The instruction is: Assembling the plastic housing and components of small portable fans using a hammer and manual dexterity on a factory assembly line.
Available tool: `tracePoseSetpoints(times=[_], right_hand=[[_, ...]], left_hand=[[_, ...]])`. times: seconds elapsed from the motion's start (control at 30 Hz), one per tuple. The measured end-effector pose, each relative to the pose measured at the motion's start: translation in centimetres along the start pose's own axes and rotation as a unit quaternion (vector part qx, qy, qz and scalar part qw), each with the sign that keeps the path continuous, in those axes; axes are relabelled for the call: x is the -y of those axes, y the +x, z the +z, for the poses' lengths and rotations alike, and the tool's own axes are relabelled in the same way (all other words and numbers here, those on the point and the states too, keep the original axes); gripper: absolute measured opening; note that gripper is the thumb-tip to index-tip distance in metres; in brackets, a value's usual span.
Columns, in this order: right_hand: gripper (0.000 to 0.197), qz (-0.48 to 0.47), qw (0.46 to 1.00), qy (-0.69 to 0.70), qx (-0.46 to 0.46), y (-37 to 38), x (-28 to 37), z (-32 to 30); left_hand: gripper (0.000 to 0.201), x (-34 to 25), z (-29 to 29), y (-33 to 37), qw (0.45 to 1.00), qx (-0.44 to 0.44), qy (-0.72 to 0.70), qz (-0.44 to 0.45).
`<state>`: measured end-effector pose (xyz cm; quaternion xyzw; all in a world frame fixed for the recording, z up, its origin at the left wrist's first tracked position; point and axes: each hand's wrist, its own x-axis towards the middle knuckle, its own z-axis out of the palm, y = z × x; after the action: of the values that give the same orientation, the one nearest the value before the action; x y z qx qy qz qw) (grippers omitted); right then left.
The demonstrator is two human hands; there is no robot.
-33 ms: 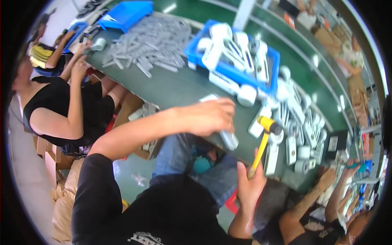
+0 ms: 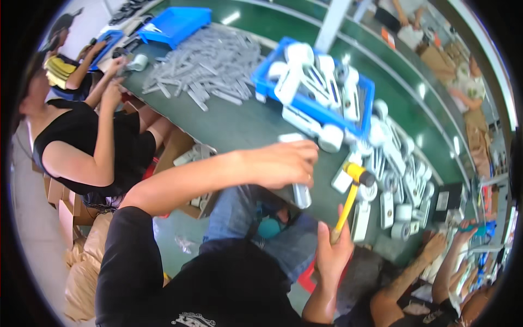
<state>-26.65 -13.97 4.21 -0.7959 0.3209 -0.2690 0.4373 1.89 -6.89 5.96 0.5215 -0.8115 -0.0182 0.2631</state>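
My left hand [image 2: 283,163] reaches across over the table's near edge, fingers closed around a long pale plastic part [image 2: 301,197]. Its two ends stick out above and below the hand; the middle is hidden. My right hand [image 2: 333,252] grips the yellow handle of a mallet [image 2: 358,173], with its yellow-and-black head raised. Behind the mallet head, white plastic parts with round ends [image 2: 400,169] lie heaped along the table. More of these parts fill a blue bin [image 2: 351,124] beyond my left hand.
At the far left of the green table lies a pile of grey strips [image 2: 212,73], beside a blue tray [image 2: 180,27]. A co-worker in black [image 2: 73,163] sits at left; another person's arms [image 2: 408,272] come in at right. A cardboard box [image 2: 177,147] stands below the table edge.
The pale part in my left hand has turned a little steeper. The whole view has shifted slightly. My right hand keeps its hold on the mallet.
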Motion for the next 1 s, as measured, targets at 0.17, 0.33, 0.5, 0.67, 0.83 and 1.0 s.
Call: tracePoseSetpoints(times=[0.17,0.33,0.5,0.67,0.83,1.0], right_hand=[[0.053,0.175,0.982,0.063,0.022,-0.4,2.3,-0.3],[0.054,0.187,0.969,0.153,0.056,-0.4,2.4,0.2],[0.052,0.147,0.968,0.185,0.084,-0.7,2.7,0.5],[0.051,0.118,0.979,0.069,0.152,-1.2,5.7,0.5],[0.056,0.130,0.967,-0.044,0.213,-0.7,7.2,1.3],[0.056,0.110,0.972,-0.054,0.200,-1.3,9.7,1.5]], left_hand=[[0.028,-0.4,-1.4,-1.6,0.999,-0.033,0.036,0.000],[0.083,-7.4,1.5,-5.7,0.915,-0.215,0.061,-0.336],[0.110,-7.2,5.9,-6.0,0.847,-0.278,-0.072,-0.448],[0.106,-2.9,1.3,-9.0,0.909,-0.180,-0.110,-0.359],[0.108,-1.6,0.0,-9.3,0.930,-0.066,-0.154,-0.326],[0.105,-1.2,0.5,-9.4,0.931,-0.113,-0.136,-0.318]])
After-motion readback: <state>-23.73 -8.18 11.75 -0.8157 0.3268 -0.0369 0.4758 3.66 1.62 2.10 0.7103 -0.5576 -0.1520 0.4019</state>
